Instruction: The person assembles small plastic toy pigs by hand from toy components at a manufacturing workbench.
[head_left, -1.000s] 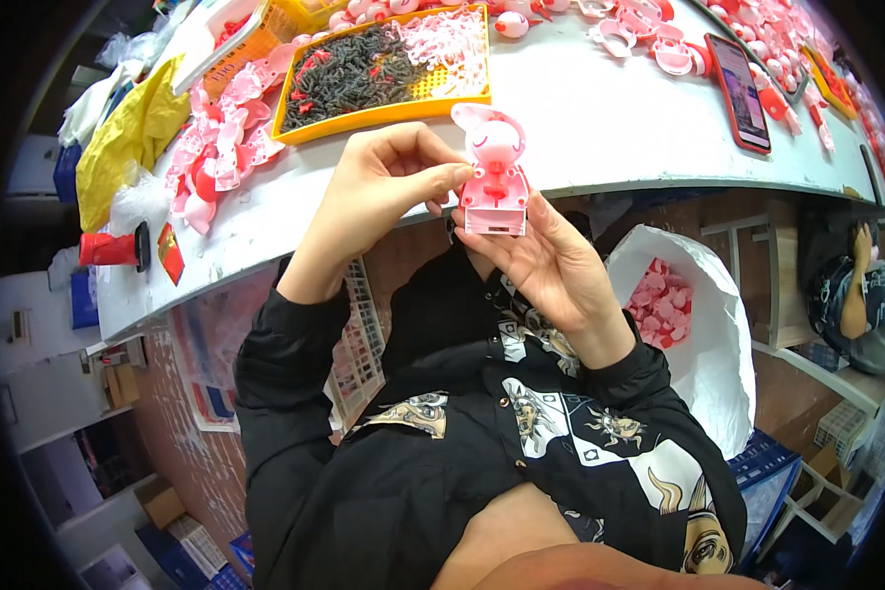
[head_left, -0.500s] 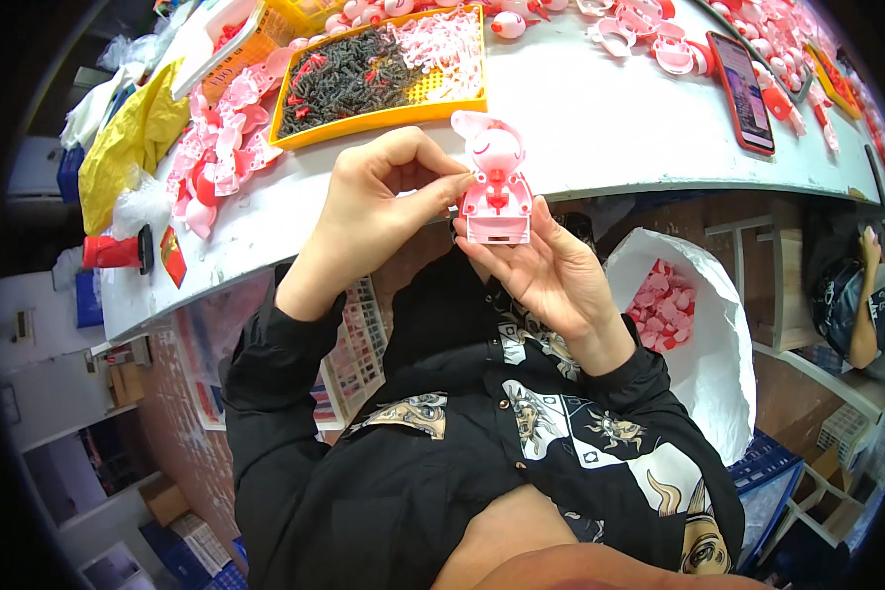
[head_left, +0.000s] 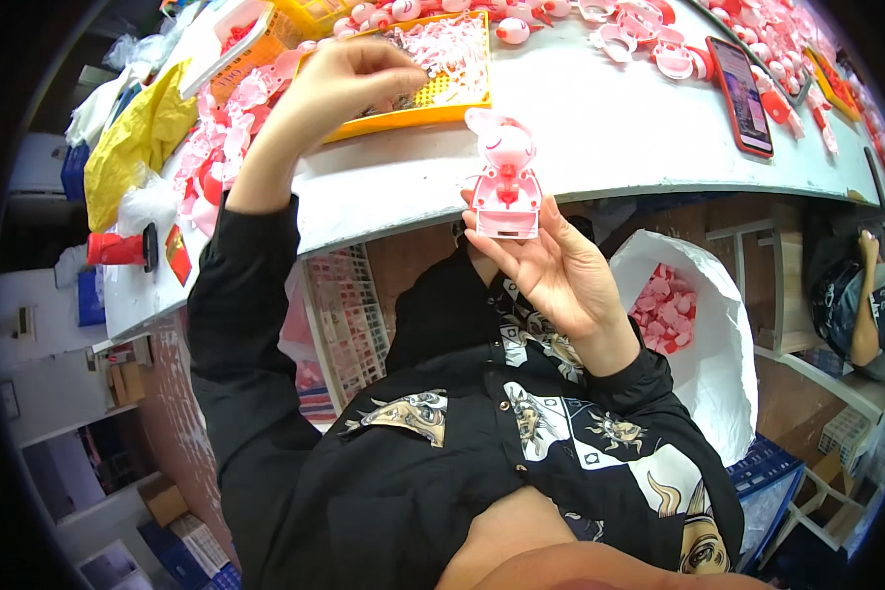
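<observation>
A pink pig-shaped toy (head_left: 504, 182) is held upright in the right hand (head_left: 551, 265), gripped at its box-like base between thumb and fingers, just in front of the white table (head_left: 600, 128) edge. The left hand (head_left: 349, 84) is extended over an orange tray (head_left: 433, 74) on the table, its fingertips pinched together at the small dark parts lying there; whether a part is caught between them cannot be told. Pink and white toy pieces (head_left: 236, 118) are heaped to the left of the tray, beside a yellow bag (head_left: 138, 133). A red-cased phone (head_left: 740, 84) lies face up to the right, near further pink parts. A white sack (head_left: 718, 324) holding pink pieces stands below the table at the person's right. Another person (head_left: 860, 305) is seated at the far right edge.
</observation>
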The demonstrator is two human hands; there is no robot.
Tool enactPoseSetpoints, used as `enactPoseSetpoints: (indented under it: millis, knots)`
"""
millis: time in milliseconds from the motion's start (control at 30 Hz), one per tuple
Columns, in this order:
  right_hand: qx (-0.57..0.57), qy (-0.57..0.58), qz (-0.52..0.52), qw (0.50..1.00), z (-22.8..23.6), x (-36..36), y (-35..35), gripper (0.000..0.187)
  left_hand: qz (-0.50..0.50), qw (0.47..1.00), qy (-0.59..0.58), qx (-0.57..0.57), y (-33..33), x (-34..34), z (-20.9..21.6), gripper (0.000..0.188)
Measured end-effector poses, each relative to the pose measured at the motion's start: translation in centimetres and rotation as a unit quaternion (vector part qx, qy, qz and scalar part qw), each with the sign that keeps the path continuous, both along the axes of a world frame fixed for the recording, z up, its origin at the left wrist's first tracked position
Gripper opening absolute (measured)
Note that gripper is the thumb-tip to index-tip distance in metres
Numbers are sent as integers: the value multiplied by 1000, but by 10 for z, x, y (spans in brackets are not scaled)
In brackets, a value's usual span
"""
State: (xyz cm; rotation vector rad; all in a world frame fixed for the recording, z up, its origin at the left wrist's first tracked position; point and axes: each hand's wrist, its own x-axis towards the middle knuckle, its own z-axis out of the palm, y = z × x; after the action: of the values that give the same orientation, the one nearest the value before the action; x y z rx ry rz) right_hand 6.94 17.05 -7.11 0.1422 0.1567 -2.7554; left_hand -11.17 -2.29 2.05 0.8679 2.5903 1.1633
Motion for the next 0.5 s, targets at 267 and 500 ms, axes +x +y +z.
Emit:
enactPoseSetpoints:
  millis: [267,500]
  knots:
    - [7,7,-22,1000,-3,4,2,42,-65,905,341,-245,28,-52,-28,17]
    - [8,5,-24,1000,-4,3,4,43,-33,943,252,-214,18,-54,-33,17]
